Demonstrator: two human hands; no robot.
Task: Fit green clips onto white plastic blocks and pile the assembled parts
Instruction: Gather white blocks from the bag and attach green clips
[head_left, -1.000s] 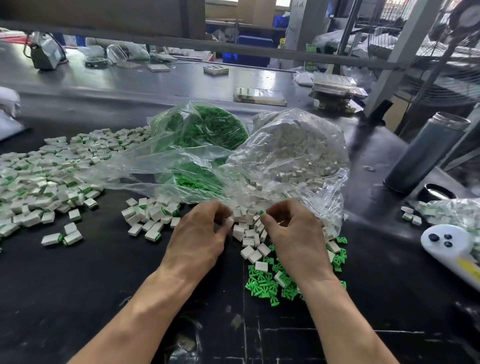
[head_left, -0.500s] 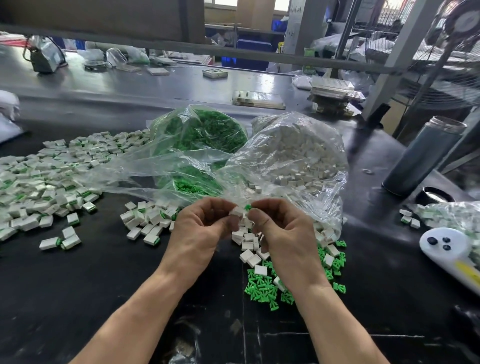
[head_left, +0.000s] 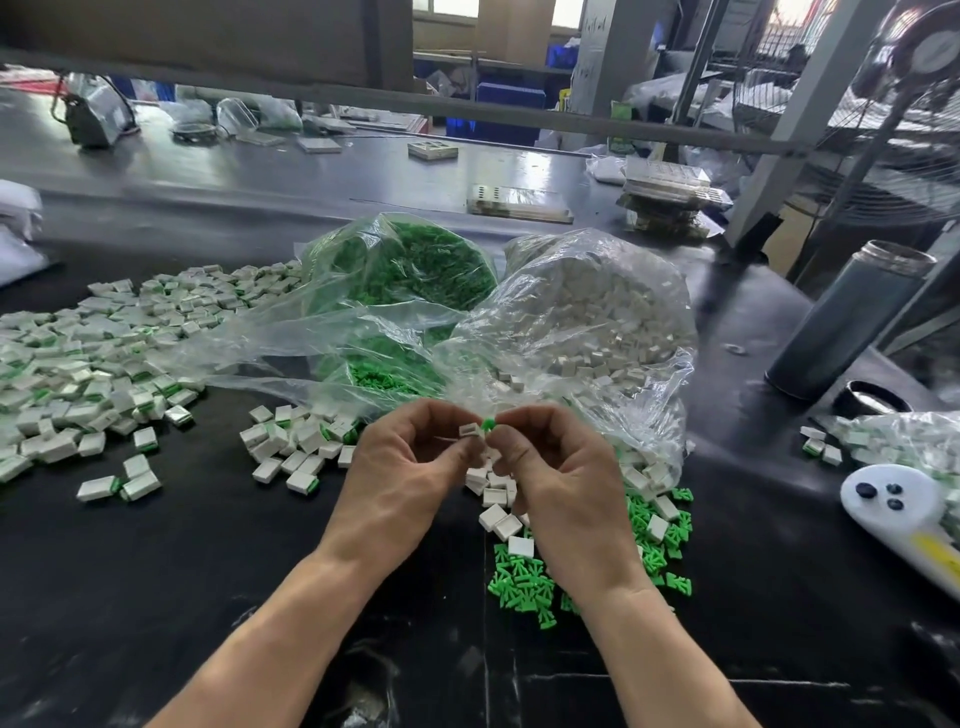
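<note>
While both hands hover above the black table (head_left: 156, 597), left hand (head_left: 410, 467) pinches one white block (head_left: 469, 431); right hand (head_left: 561, 478) pinches one green clip (head_left: 488, 424), touching the block's end. Step, by judgement: fitting clip to block. Next: press clip fully home, then drop the part on the assembled pile (head_left: 83, 364) at left.

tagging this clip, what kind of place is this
Probably a small factory assembly bench: clear plastic bags of green clips and white plastic blocks, a big pile of assembled white-and-green parts, and a dark worktable.
</note>
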